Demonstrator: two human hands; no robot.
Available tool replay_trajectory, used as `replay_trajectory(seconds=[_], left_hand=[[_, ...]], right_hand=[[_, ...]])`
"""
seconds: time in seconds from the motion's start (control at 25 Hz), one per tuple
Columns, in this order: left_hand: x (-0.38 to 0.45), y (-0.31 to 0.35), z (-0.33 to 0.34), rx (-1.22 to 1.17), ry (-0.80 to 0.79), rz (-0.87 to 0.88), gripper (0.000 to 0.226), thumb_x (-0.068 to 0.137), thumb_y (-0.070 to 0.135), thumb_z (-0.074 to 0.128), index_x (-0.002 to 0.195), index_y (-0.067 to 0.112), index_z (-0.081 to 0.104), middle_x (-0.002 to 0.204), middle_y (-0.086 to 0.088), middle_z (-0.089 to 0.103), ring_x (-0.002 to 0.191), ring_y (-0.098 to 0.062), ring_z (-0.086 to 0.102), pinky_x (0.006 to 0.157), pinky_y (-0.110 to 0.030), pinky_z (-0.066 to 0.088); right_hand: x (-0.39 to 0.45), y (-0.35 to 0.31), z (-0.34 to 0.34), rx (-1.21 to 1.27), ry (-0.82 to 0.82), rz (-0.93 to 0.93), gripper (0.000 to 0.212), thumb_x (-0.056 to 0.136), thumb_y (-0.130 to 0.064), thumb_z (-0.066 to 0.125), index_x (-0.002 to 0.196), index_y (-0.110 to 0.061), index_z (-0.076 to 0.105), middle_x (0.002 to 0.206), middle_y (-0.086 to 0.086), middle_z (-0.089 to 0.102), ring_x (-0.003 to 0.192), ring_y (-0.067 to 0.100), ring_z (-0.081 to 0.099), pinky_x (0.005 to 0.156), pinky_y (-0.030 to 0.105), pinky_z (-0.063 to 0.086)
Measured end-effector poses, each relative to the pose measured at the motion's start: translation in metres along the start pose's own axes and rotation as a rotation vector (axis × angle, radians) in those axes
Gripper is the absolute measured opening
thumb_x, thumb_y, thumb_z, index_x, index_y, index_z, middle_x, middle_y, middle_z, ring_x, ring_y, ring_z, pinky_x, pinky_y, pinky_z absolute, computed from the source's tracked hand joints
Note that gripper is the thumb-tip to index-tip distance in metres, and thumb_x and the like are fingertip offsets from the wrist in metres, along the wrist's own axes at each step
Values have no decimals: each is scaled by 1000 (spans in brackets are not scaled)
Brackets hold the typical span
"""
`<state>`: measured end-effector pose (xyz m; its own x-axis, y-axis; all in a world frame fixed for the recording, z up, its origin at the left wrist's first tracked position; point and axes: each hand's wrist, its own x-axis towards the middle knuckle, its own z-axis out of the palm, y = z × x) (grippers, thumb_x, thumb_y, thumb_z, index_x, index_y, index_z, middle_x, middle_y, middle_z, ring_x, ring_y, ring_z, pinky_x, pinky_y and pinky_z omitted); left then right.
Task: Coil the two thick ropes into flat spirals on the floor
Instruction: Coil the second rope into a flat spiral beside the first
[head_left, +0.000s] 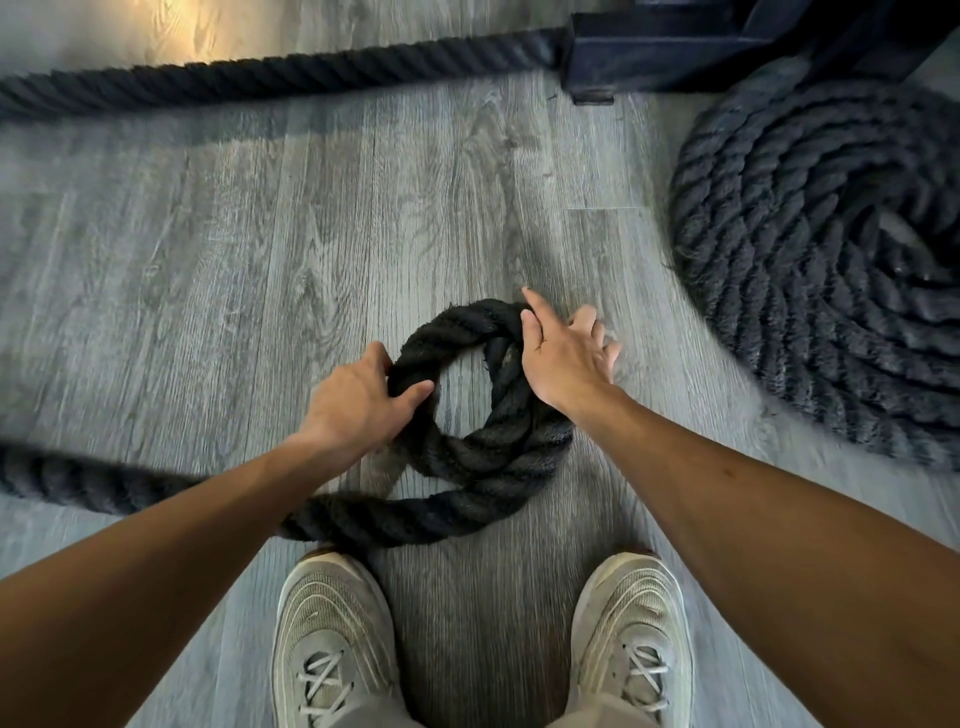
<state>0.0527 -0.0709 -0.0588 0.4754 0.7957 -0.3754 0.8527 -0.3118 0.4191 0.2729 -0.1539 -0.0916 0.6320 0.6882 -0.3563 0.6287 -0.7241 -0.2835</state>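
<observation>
- Two hands work a thick black rope (483, 457) on a grey wood-grain floor (218, 249), head view only.
- Left hand (358, 402) grips the left side of the small loop, thumb curled over the inner edge, fingers wrapped on the outer side.
- Right hand (563, 353) rests on the right side of the loop, fingers spread and mostly straight, index pointing up past the loop's top; palm looks to press the rope, exact contact hard to tell.
- Rope forms one small ring just ahead of the feet, with a second turn starting beneath it; ring centre shows bare floor.
- Loose tail runs from the ring's lower edge leftwards under the left forearm and off the left edge, blurred there.
- Finished coil (831, 270) lies flat on the floor at upper right, many tight turns, well apart from the small ring; partly cut off by the right edge.
- Straight stretch of rope (280, 78) crosses the top, ending at a dark frame base (691, 47) at upper right.
- Coil's far edge sits near that base.
- Two grey lace-up sneakers (332, 639) at the bottom, toes pointing at the ring, left toe just beside the tail.
- Warm light patch on the floor at top left.
</observation>
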Motion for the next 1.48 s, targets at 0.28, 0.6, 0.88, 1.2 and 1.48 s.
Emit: replay_trajectory(seconds=[0.28, 0.6, 0.88, 1.2, 1.48], left_hand=[[1, -1, 6, 181, 34, 64, 69, 94, 67, 43, 148, 24, 38, 90, -10, 75, 70, -28, 71, 75, -45, 60], [-10, -6, 5, 214, -18, 10, 74, 83, 80, 47, 129, 22, 39, 92, -13, 70, 90, -38, 70, 73, -44, 56], [51, 22, -17, 352, -108, 375, 108, 78, 72, 64, 161, 24, 13, 156, -12, 37, 136, -37, 44, 110, -51, 41], [47, 13, -1, 470, -7, 384, 101, 85, 77, 43, 161, 21, 9, 142, -16, 47, 121, -39, 53, 96, -48, 48], [20, 8, -6, 686, 73, 156, 110, 71, 93, 15, 140, 10, 31, 101, -16, 67, 79, -30, 70, 66, -39, 60]], right_hand=[[-83, -5, 23, 32, 74, 36, 111, 78, -89, 33, 159, -27, -12, 161, 13, 12, 137, 38, 24, 111, 59, 26], [-73, -4, 25, 240, 10, 90, 127, 68, -53, 75, 158, -29, -11, 153, 7, 16, 134, 35, 19, 113, 55, 25], [-8, -14, -18, -28, -334, -486, 124, 70, -41, 82, 160, -39, -3, 163, -9, 11, 142, 28, 21, 114, 53, 29], [-122, 8, 30, 236, 29, 170, 122, 71, -77, 61, 159, -25, -6, 150, 15, 21, 135, 34, 21, 111, 54, 25], [-50, 10, -11, 222, -206, -121, 109, 74, -47, 75, 160, -37, 9, 150, 3, 18, 139, 31, 19, 114, 57, 30]])
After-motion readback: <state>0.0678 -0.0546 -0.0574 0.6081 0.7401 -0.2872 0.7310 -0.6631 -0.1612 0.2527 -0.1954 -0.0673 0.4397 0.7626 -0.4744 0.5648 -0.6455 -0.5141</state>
